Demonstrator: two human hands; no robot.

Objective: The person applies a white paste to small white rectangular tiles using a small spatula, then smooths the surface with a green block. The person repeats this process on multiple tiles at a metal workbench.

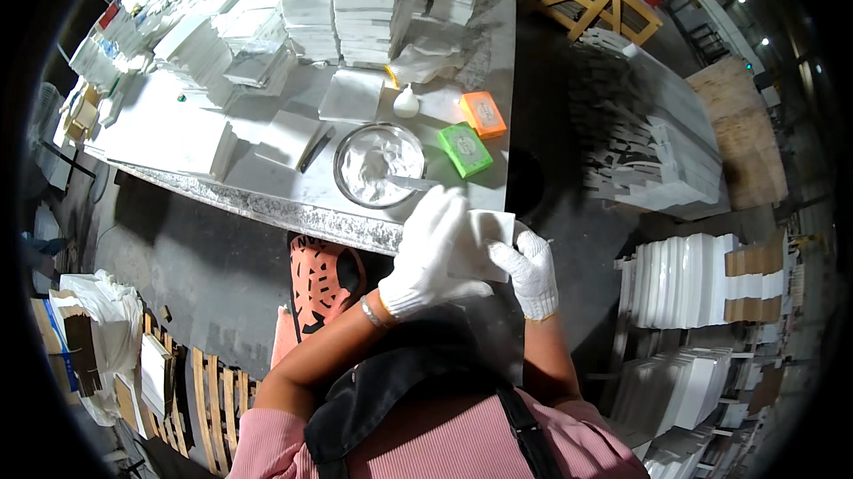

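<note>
Both hands wear white knit gloves. My right hand (530,273) grips a small white tile (494,228) by its right side, its thumb across the face. My left hand (428,252) is at the tile's left, fingers stretched out and thumb apart; whether its palm touches the tile is hidden. Just beyond, on the table, stands a round metal bowl (341,179) of white paste (378,155). A flat metal blade (413,183) rests in it, its far end near my left fingertips. A green box (465,149) and an orange box (483,115) lie right of the bowl.
Left of the bowl, a dark, thin tool (316,150) lies beside a white tile (291,139). A small white bottle (406,103) stands behind the bowl. Tall stone tile stacks (364,3) fill the table's back. More slabs (682,279) stand at right; a wooden pallet (213,399) lies lower left.
</note>
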